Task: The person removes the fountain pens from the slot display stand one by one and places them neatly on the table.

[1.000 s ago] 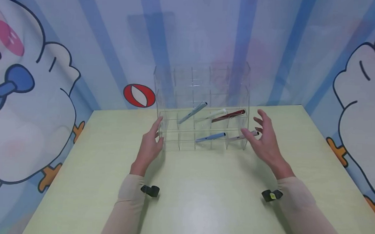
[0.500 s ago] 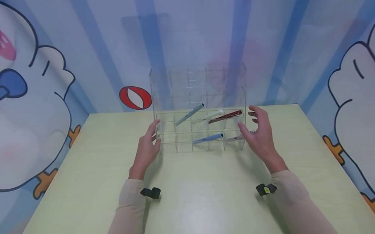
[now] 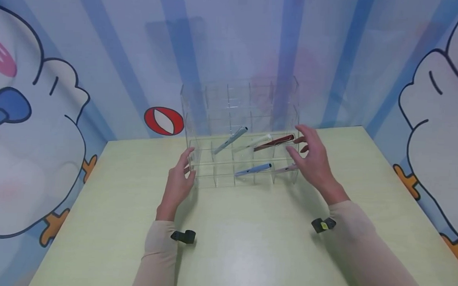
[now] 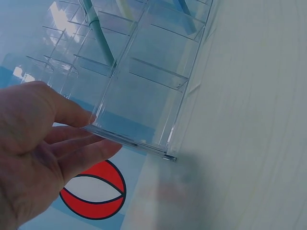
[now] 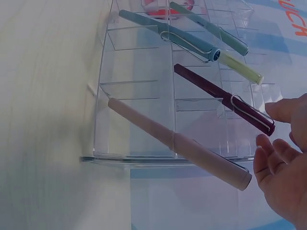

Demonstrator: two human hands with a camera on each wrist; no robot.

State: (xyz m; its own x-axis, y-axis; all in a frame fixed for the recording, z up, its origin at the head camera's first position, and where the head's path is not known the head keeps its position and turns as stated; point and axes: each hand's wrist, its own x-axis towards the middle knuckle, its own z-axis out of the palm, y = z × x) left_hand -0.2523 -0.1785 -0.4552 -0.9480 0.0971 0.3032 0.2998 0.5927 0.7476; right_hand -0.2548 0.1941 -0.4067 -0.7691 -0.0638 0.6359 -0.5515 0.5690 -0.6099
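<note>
While the left hand (image 3: 178,180) lays straight, loose fingers against the left wall of the clear rack (image 3: 241,135), apparently to steady it, the right hand (image 3: 312,161) hovers open at the rack's right end, gripping nothing. The rack stands mid-table (image 3: 247,246), its tiers stepped so the pens lean slanted, caps up. The pink pen (image 5: 180,144) and maroon pen (image 5: 224,99) lie nearest the right fingers (image 5: 276,158), just apart from them.

Clear glossy plastic organizer (image 3: 236,160) on a smooth matt table (image 3: 247,246).
</note>
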